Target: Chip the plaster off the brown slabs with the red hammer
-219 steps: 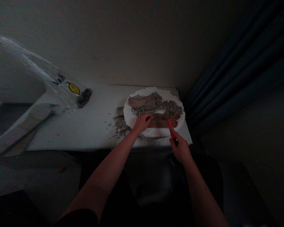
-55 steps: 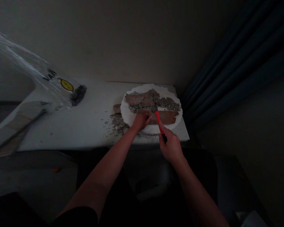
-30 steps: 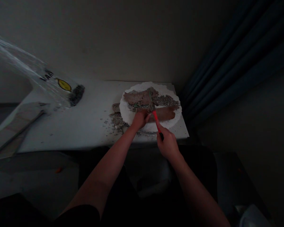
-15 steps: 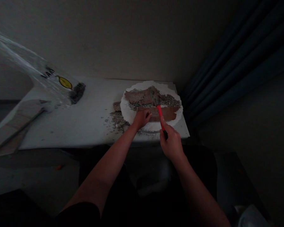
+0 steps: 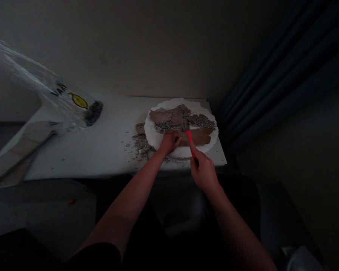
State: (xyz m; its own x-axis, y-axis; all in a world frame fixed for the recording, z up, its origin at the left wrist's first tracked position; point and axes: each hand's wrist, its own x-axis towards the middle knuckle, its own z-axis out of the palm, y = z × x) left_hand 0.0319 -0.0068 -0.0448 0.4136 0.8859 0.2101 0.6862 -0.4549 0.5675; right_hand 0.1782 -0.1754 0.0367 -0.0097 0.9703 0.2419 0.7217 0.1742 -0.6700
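1. Red-handled hammer (image 5: pixel 189 137), gripped low by the right hand (image 5: pixel 203 171) and held across the brown slab (image 5: pixel 200 137), is judged stiff, head-heavy.
2. Whether anything is pinched by the left hand (image 5: pixel 168 143) cannot be told.
3. The slab, laid on the white board (image 5: pixel 186 152), is presumed brittle, best held by its edges.

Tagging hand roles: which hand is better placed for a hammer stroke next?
Likely the right hand: it already grips the red-handled hammer. The left hand is at the left end of the brown strip; whether it pinches anything is unclear.
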